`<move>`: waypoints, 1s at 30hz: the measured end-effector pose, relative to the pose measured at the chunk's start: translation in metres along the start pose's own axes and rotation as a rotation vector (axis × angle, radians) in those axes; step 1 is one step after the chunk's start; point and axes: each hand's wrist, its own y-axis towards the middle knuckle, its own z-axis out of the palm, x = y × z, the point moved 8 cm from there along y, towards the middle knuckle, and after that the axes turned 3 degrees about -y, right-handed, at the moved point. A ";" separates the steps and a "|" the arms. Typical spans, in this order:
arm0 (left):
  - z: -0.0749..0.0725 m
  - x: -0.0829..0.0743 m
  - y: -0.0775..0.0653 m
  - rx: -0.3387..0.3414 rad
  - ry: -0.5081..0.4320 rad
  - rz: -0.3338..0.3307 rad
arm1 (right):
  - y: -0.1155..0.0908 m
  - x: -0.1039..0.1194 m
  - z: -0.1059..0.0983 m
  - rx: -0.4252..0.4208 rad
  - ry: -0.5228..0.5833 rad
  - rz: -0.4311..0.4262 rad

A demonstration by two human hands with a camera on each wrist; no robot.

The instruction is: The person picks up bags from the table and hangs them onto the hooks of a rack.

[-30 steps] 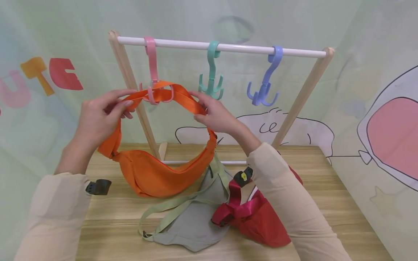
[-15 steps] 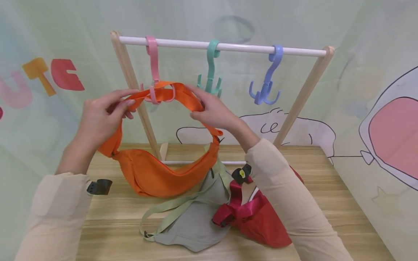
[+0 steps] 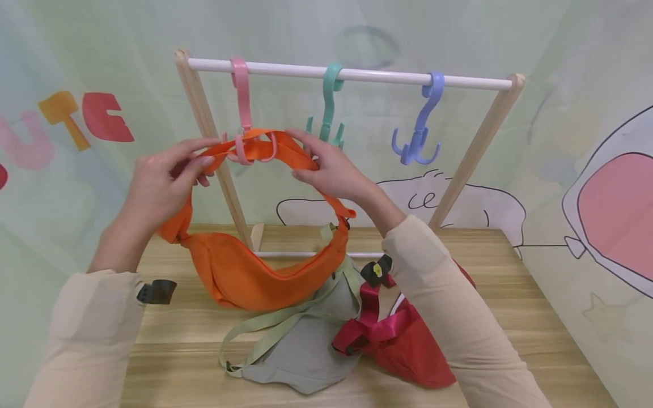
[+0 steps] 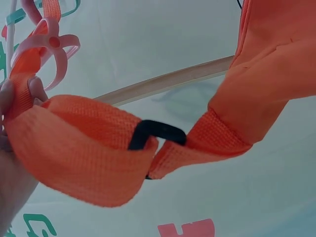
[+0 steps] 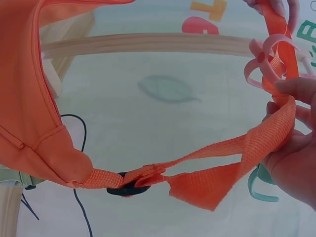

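Wood-grain tabletop (image 3: 178,351): grey bag (image 3: 298,348), red bag (image 3: 413,348) overlapping its edge; rack (image 3: 377,75) standing behind both.

orange bag (image 3: 255,283) (black buckle (image 4: 165,131)), grey bag (image 3: 306,351), red bag (image 3: 410,354); pink hook (image 3: 242,93), green hook (image 3: 329,105), blue hook (image 3: 417,143); wood-grained table (image 3: 515,306).

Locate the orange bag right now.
In the head view, the orange bag hangs left of center, mostly below the pink hook, its strap held by the left hand and right hand.
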 end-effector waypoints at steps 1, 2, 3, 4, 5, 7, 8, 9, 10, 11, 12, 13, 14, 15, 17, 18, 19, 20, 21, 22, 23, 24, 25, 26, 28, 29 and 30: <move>0.000 0.000 0.000 0.003 0.001 0.004 | 0.000 0.000 0.000 0.001 0.002 0.001; 0.001 -0.001 0.000 0.006 0.001 0.007 | 0.000 0.000 0.000 -0.001 0.003 0.000; 0.001 -0.001 0.001 0.008 0.002 0.008 | 0.000 0.000 0.000 0.000 0.006 0.001; 0.001 -0.001 0.001 0.009 -0.001 0.008 | 0.000 0.000 0.001 0.001 0.009 0.000; 0.001 -0.001 0.001 0.010 0.002 0.009 | 0.001 0.001 0.001 0.002 0.010 -0.001; 0.002 -0.001 0.001 0.011 0.010 0.011 | 0.001 0.001 0.001 0.001 0.011 -0.003; 0.002 -0.001 0.001 0.011 0.011 0.012 | 0.001 0.002 0.001 -0.001 0.009 -0.004; 0.002 -0.001 0.001 0.010 0.012 0.013 | 0.001 0.002 0.000 -0.001 0.005 -0.004; 0.002 0.000 0.001 0.010 0.014 0.013 | 0.001 0.003 0.000 -0.002 -0.003 -0.004; 0.002 0.000 0.001 0.010 0.012 0.010 | 0.001 0.003 0.000 -0.002 -0.008 -0.003; 0.002 0.001 0.001 0.011 0.010 0.006 | 0.001 0.003 0.000 -0.001 -0.011 -0.002; 0.002 0.001 0.001 0.012 0.006 0.001 | 0.001 0.003 0.000 0.000 -0.014 -0.002; 0.003 0.002 0.001 0.012 0.005 -0.002 | 0.002 0.004 0.000 0.003 -0.015 -0.002; 0.003 0.002 0.001 0.013 0.007 -0.003 | 0.002 0.004 0.000 0.005 -0.017 -0.003; 0.003 0.002 0.001 0.014 0.005 -0.004 | 0.002 0.004 0.001 0.008 -0.017 -0.004; 0.003 0.001 0.001 0.017 0.010 -0.004 | 0.003 0.004 0.001 0.010 -0.017 -0.005; 0.004 0.001 0.001 0.018 0.016 -0.001 | 0.003 0.004 0.001 0.013 -0.015 -0.006; 0.004 0.000 0.002 0.018 0.022 0.003 | 0.003 0.004 0.001 0.016 -0.012 -0.007; 0.004 0.000 0.002 0.018 0.026 0.005 | 0.003 0.004 0.001 0.018 -0.010 -0.008; 0.004 0.000 0.002 0.020 0.029 0.007 | 0.003 0.004 0.001 0.021 -0.009 -0.011; 0.004 0.000 0.002 0.021 0.038 0.009 | 0.003 0.004 0.002 0.024 -0.007 -0.014; 0.004 0.000 0.001 0.021 0.043 0.009 | 0.004 0.004 0.002 0.027 -0.007 -0.017; 0.005 0.000 0.001 0.021 0.048 0.012 | 0.004 0.004 0.002 0.029 -0.005 -0.019; 0.005 0.000 0.001 0.022 0.050 0.012 | 0.004 0.004 0.002 0.032 -0.009 -0.019; 0.005 0.001 0.001 0.021 0.055 0.018 | 0.004 0.004 0.003 0.038 -0.015 -0.016; 0.005 0.001 0.001 0.020 0.056 0.020 | 0.004 0.004 0.003 0.042 -0.014 -0.015; 0.005 0.001 0.001 0.019 0.056 0.024 | 0.005 0.004 0.004 0.045 -0.015 -0.013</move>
